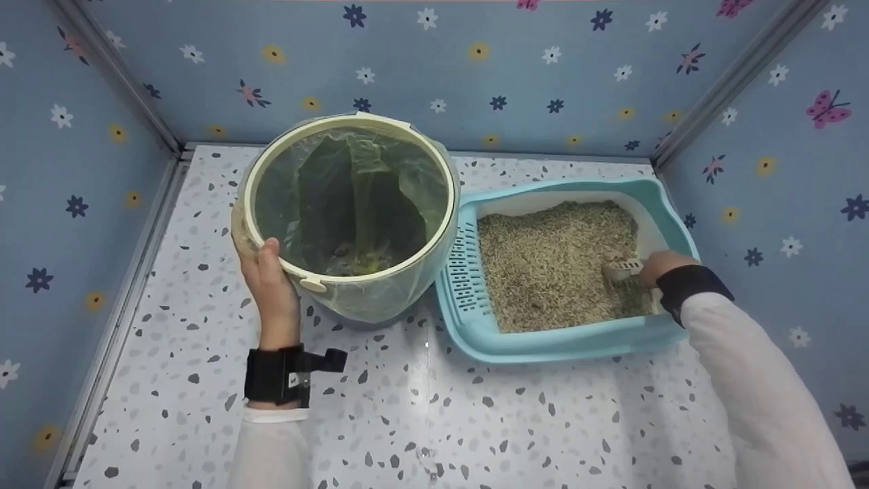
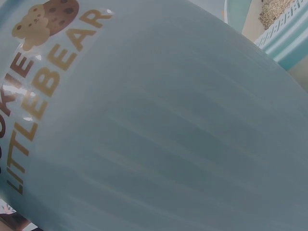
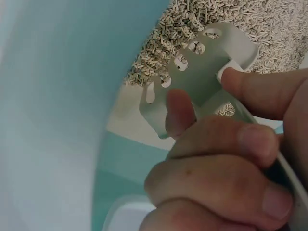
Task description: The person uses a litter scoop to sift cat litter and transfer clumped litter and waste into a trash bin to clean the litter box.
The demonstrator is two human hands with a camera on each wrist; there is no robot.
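The speckled terrazzo-pattern counter [image 1: 421,421] carries two large things side by side, touching or nearly so: a round bin [image 1: 349,217] at the left, lined with a greenish translucent bag [image 1: 353,197], and a light blue litter tray [image 1: 563,268] at the right, filled with pale pellet litter [image 1: 550,261]. The left hand [image 1: 271,285] rests against the near left side of the bin, its thumb hooked over the cream rim and the palm against the wall; its fingers lie behind the bin, so how far they curl round it cannot be told. The left wrist view is almost filled by the bin's blue-grey wall, blurred, with brown lettering "LITTLEBEAR" and a cookie-and-bear print at the upper left, and only a corner of the tray showing at the upper right. The right hand [image 1: 662,266] is inside the tray at its right end, gripping the handle of a slotted litter scoop [image 1: 621,270], whose blade points left into the litter. In the right wrist view the curled fingers [image 3: 231,163] wrap the handle and the thumb presses the pale green scoop [image 3: 202,67] just behind its slots; the tray wall at the left is a blur. Something dark lies at the bottom of the bag, too dim to make out.
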